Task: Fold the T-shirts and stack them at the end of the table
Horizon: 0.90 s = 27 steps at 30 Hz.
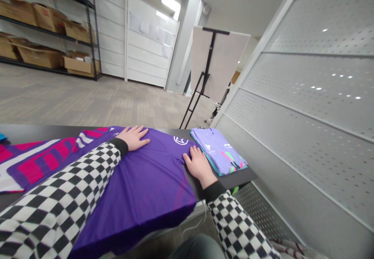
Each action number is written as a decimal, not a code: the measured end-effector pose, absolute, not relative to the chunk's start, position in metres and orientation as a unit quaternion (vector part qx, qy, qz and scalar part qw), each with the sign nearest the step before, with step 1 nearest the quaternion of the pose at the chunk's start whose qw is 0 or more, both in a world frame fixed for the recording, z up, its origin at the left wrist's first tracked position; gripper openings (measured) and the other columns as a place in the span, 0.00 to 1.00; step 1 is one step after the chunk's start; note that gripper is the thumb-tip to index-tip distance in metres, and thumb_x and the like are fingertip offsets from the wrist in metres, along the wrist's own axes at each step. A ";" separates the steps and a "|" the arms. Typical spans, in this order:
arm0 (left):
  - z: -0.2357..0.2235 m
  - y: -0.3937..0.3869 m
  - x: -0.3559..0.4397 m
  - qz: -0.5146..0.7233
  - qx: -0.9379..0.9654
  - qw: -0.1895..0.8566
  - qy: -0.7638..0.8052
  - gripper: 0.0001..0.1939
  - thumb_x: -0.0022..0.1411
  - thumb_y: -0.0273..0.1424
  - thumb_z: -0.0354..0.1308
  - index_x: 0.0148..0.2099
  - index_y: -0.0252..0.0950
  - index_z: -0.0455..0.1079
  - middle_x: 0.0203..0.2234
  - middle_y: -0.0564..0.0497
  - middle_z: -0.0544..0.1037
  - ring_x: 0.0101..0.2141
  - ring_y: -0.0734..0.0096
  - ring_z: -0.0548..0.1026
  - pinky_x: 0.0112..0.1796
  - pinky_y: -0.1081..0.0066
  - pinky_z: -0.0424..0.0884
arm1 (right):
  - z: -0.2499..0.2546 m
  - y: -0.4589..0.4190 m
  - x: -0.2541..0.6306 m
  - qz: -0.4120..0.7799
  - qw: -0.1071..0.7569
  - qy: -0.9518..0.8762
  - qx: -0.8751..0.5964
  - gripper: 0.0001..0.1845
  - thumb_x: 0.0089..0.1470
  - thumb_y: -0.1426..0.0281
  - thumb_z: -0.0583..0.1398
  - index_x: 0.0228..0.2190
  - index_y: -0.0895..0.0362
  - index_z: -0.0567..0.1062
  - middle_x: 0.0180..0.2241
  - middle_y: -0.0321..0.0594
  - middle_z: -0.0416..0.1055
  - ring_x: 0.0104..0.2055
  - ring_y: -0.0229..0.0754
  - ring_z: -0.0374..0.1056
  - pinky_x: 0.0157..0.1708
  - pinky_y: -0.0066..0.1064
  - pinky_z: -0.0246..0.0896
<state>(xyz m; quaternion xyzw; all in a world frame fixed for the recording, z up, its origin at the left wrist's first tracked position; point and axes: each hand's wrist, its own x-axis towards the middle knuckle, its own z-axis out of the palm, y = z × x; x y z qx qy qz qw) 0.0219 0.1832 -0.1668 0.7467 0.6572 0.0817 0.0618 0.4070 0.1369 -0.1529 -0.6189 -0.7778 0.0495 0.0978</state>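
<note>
A purple jersey [152, 177] lies spread over the dark table, its lower part draping over the near edge. Pink and white patterning covers its left part, and a round white logo sits near the far right. My left hand [134, 137] rests flat on the jersey's far side, fingers spread. On its right side, my right hand [198, 162] lies with fingers stretched at the sleeve by the logo. Just right of that hand is a stack of folded shirts [217, 150], lavender on top with teal beneath. Neither hand grips anything that I can see.
The dark table [242, 179] ends close to a perforated grey panel [292, 107] on the right. Beyond it stands a board on a black easel [209, 64]. At the back left, a black shelf [95, 48] holds several cardboard boxes [41, 55].
</note>
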 end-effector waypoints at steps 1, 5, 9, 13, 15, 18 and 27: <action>-0.168 0.184 0.019 0.082 0.748 0.059 0.655 0.46 0.77 0.61 0.45 0.86 0.44 0.55 0.84 0.41 0.53 0.82 0.41 0.50 0.77 0.36 0.42 | -0.152 0.137 0.406 0.051 0.091 -0.780 -0.617 0.48 0.77 0.46 0.48 0.78 0.71 0.62 0.81 0.60 0.52 0.84 0.66 0.47 0.82 0.55 0.40; -0.168 0.185 0.007 0.066 0.756 0.052 0.649 0.46 0.78 0.61 0.43 0.87 0.44 0.54 0.84 0.41 0.51 0.82 0.42 0.50 0.77 0.36 0.43 | -0.151 0.133 0.403 0.050 0.091 -0.779 -0.619 0.49 0.77 0.46 0.49 0.78 0.73 0.61 0.81 0.62 0.51 0.85 0.64 0.46 0.82 0.54 0.39; -0.172 0.185 -0.006 0.054 0.756 0.040 0.650 0.46 0.78 0.61 0.41 0.87 0.44 0.53 0.84 0.41 0.52 0.82 0.43 0.51 0.77 0.37 0.45 | -0.151 0.130 0.403 0.054 0.116 -0.786 -0.604 0.44 0.78 0.50 0.50 0.76 0.71 0.66 0.79 0.62 0.57 0.83 0.62 0.51 0.82 0.52 0.42; -0.176 0.186 -0.012 0.061 0.758 0.027 0.648 0.45 0.79 0.60 0.42 0.86 0.44 0.55 0.83 0.41 0.54 0.82 0.43 0.52 0.77 0.37 0.46 | -0.153 0.133 0.403 0.042 0.135 -0.789 -0.598 0.40 0.78 0.53 0.50 0.74 0.69 0.69 0.78 0.61 0.62 0.82 0.62 0.53 0.80 0.52 0.47; -0.170 0.182 -0.009 0.069 0.758 0.012 0.648 0.43 0.80 0.57 0.43 0.85 0.40 0.57 0.83 0.38 0.56 0.81 0.41 0.54 0.76 0.36 0.48 | -0.153 0.135 0.402 0.025 0.127 -0.791 -0.598 0.39 0.77 0.54 0.51 0.73 0.71 0.70 0.77 0.63 0.62 0.81 0.63 0.55 0.80 0.52 0.49; -0.144 0.159 0.008 0.106 0.763 -0.059 0.635 0.38 0.82 0.47 0.44 0.82 0.32 0.64 0.79 0.33 0.65 0.79 0.41 0.59 0.77 0.36 0.45 | -0.154 0.136 0.403 -0.010 0.114 -0.799 -0.590 0.36 0.76 0.58 0.52 0.70 0.71 0.73 0.75 0.64 0.66 0.79 0.62 0.61 0.79 0.48 0.51; -0.096 -0.022 0.040 0.174 0.755 -0.131 0.619 0.34 0.76 0.40 0.57 0.79 0.37 0.66 0.75 0.40 0.73 0.75 0.48 0.66 0.78 0.43 0.50 | -0.195 0.186 0.423 -0.108 0.102 -0.835 -0.529 0.35 0.76 0.56 0.49 0.58 0.74 0.79 0.64 0.74 0.75 0.70 0.68 0.70 0.73 0.51 0.61</action>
